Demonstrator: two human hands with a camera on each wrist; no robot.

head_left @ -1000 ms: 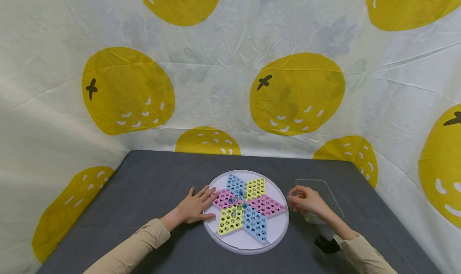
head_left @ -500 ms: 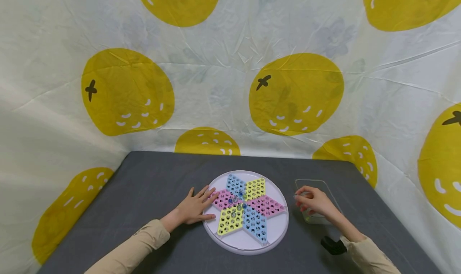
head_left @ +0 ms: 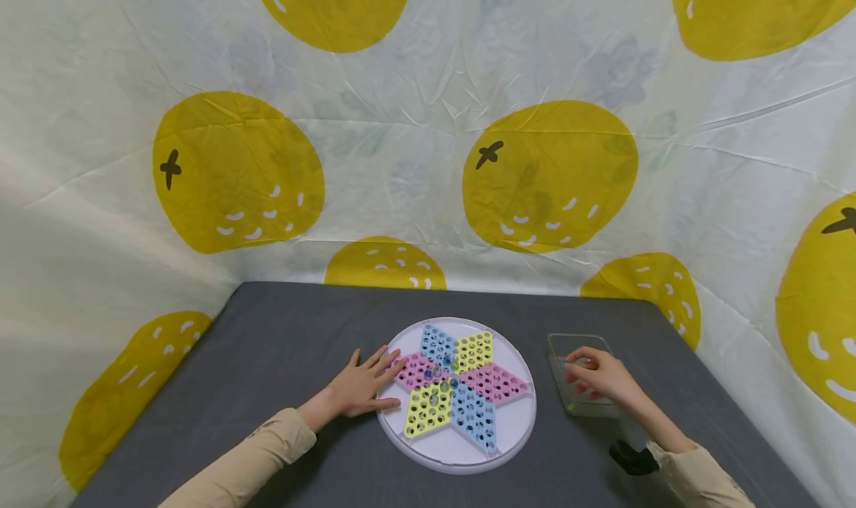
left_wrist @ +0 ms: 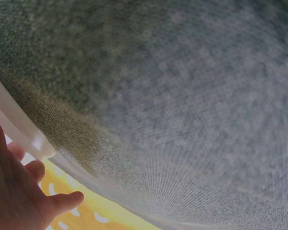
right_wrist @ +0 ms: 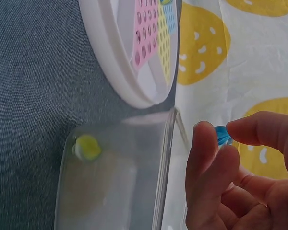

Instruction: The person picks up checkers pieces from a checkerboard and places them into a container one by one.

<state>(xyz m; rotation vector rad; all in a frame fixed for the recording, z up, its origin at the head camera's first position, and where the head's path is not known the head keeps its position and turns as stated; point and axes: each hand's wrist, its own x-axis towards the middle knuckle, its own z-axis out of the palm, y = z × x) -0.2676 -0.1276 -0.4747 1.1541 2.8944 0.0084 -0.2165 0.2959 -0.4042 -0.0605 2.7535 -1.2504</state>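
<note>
A round white Chinese checkers board with a star of pink, yellow and blue hole fields lies on the table. Several glass marbles sit in holes around the star's middle and in the near yellow field. Fingers spread, my left hand rests on the board's left rim. Thumb and fingertips of my right hand pinch a clear and blue marble over a clear plastic box right of the board. In the right wrist view a yellow-green marble shows in the box's corner.
A dark grey cloth covers the table. Behind it hangs a pale curtain printed with large yellow fruit. A black strap hangs at the right wrist.
My right hand has moved to the right, away from the board's edge and over the clear box, still pinching the marble. The left hand and the board have stayed put.
</note>
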